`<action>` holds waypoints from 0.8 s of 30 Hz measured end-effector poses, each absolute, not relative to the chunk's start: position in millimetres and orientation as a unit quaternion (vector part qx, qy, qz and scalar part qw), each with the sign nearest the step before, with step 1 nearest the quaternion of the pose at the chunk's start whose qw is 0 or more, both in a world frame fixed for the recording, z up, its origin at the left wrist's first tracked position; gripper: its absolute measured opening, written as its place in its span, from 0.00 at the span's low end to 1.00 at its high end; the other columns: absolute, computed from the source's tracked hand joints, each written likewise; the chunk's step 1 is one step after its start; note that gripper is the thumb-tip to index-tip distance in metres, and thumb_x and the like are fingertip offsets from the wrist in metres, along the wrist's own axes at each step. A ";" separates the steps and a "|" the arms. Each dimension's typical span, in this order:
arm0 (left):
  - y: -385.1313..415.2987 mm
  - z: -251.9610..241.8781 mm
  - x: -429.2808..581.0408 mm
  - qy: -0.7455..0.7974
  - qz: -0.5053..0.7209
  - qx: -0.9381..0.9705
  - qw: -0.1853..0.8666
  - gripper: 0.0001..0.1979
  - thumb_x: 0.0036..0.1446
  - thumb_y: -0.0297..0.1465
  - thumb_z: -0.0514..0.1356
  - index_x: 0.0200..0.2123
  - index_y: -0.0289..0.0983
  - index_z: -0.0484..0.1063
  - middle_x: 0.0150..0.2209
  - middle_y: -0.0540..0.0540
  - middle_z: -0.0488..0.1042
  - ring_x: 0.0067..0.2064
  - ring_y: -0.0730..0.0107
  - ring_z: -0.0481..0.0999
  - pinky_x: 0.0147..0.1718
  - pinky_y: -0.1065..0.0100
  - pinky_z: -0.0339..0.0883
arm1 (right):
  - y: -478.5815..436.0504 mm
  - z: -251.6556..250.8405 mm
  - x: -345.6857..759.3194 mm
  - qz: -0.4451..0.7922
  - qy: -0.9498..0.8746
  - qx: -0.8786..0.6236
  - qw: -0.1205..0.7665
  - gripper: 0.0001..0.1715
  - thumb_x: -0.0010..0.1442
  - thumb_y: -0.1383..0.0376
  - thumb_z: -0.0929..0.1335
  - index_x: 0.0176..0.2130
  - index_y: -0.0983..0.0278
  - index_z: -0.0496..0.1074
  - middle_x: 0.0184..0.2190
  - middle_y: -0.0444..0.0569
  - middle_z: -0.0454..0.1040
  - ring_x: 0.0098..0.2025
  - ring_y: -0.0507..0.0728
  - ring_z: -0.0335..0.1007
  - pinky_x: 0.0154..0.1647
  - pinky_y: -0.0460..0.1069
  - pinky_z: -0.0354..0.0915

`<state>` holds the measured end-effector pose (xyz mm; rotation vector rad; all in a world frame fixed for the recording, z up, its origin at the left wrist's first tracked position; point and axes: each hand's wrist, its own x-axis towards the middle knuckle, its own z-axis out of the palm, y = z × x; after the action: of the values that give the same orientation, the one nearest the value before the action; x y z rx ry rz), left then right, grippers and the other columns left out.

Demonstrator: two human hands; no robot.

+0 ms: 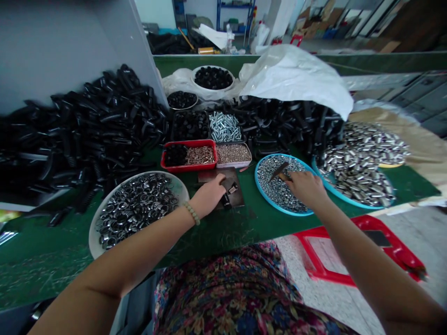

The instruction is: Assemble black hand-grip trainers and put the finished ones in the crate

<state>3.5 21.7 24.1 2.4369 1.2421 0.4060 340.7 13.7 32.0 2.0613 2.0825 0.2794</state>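
Trays of loose parts ring the dark mat [237, 180] on the green table [223, 237], seemingly to keep every kind within reach. Your left hand [207, 195] lies loosely spread on the mat, just beside small metal pieces [229, 191]. Your right hand [307, 188] pinches a dark plastic piece [279, 170] above the blue tray [256, 186] of nuts [279, 195].

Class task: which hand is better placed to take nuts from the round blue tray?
Right, likely: the right hand sits at the blue tray, while the left hand rests on the dark mat, farther off.
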 end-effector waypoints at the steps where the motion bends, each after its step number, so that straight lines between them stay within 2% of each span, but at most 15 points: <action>1: 20.7 23.0 2.5 0.435 0.127 0.874 0.176 0.11 0.62 0.26 0.49 0.40 0.35 0.72 0.53 0.42 0.67 0.36 0.70 0.74 0.44 0.67 0.68 | 13.8 30.5 336.3 0.092 0.710 0.691 0.100 0.20 0.65 0.61 0.59 0.52 0.69 0.66 0.45 0.60 0.72 0.48 0.67 0.67 0.44 0.59 0.62; 4: 17.2 17.4 -4.2 0.426 0.137 0.881 0.153 0.12 0.63 0.28 0.49 0.45 0.35 0.70 0.53 0.41 0.68 0.43 0.66 0.74 0.47 0.65 0.67 | 15.1 27.1 320.0 0.074 0.714 0.690 0.094 0.20 0.65 0.65 0.58 0.53 0.70 0.63 0.46 0.63 0.68 0.44 0.65 0.70 0.40 0.55 0.64; 8: 9.8 12.8 -16.9 0.414 0.172 0.887 0.106 0.16 0.59 0.32 0.56 0.50 0.34 0.69 0.52 0.40 0.69 0.54 0.57 0.67 0.57 0.56 0.59 | 18.2 27.6 315.7 0.037 0.709 0.696 0.110 0.16 0.63 0.67 0.60 0.48 0.74 0.65 0.44 0.66 0.69 0.44 0.65 0.70 0.40 0.54 0.64; 12: 4.6 11.4 -23.9 0.403 0.147 0.899 0.085 0.16 0.59 0.32 0.57 0.50 0.37 0.71 0.53 0.41 0.69 0.55 0.56 0.65 0.59 0.53 0.54 | 9.4 39.2 309.6 0.044 0.694 0.710 0.112 0.15 0.62 0.70 0.59 0.47 0.75 0.65 0.41 0.66 0.71 0.43 0.66 0.71 0.39 0.54 0.64; 14: 4.0 10.3 -24.5 0.406 0.145 0.898 0.087 0.17 0.59 0.32 0.57 0.51 0.38 0.70 0.53 0.42 0.68 0.55 0.57 0.65 0.60 0.54 0.54 | -2.6 49.7 291.8 0.040 0.690 0.720 0.065 0.16 0.65 0.66 0.57 0.50 0.72 0.63 0.43 0.64 0.72 0.41 0.64 0.73 0.35 0.53 0.64; 17: 4.0 9.6 -24.2 0.414 0.151 0.893 0.093 0.18 0.59 0.32 0.56 0.53 0.38 0.69 0.53 0.42 0.68 0.55 0.57 0.65 0.59 0.54 0.53 | -20.4 65.7 251.5 -0.037 0.718 0.695 -0.035 0.17 0.68 0.61 0.55 0.50 0.66 0.63 0.40 0.57 0.75 0.37 0.62 0.74 0.33 0.50 0.62; 20: 4.0 10.2 -24.0 0.418 0.157 0.889 0.102 0.18 0.59 0.32 0.57 0.52 0.37 0.70 0.53 0.41 0.68 0.54 0.56 0.65 0.59 0.54 0.54 | -25.3 73.8 219.1 -0.104 0.764 0.630 -0.091 0.16 0.68 0.61 0.56 0.49 0.64 0.63 0.40 0.54 0.76 0.36 0.59 0.75 0.33 0.49 0.61; 22: 3.5 10.3 -24.1 0.417 0.160 0.888 0.106 0.17 0.59 0.32 0.57 0.52 0.37 0.70 0.52 0.41 0.68 0.55 0.56 0.65 0.59 0.54 0.54 | -22.3 72.8 210.0 -0.103 0.771 0.620 -0.104 0.15 0.68 0.61 0.56 0.49 0.64 0.63 0.41 0.55 0.76 0.37 0.59 0.74 0.33 0.48 0.61; 24: 3.0 9.4 -24.2 0.417 0.163 0.888 0.109 0.17 0.59 0.31 0.57 0.52 0.37 0.69 0.52 0.41 0.68 0.55 0.56 0.65 0.59 0.53 0.54 | -18.7 69.1 207.4 -0.098 0.775 0.619 -0.080 0.15 0.68 0.61 0.56 0.48 0.65 0.64 0.39 0.54 0.76 0.35 0.58 0.74 0.32 0.48 0.60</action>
<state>-24.2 3.0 9.4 2.6100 1.2255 0.4806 207.4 -18.7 69.1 2.0512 2.5679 -0.3253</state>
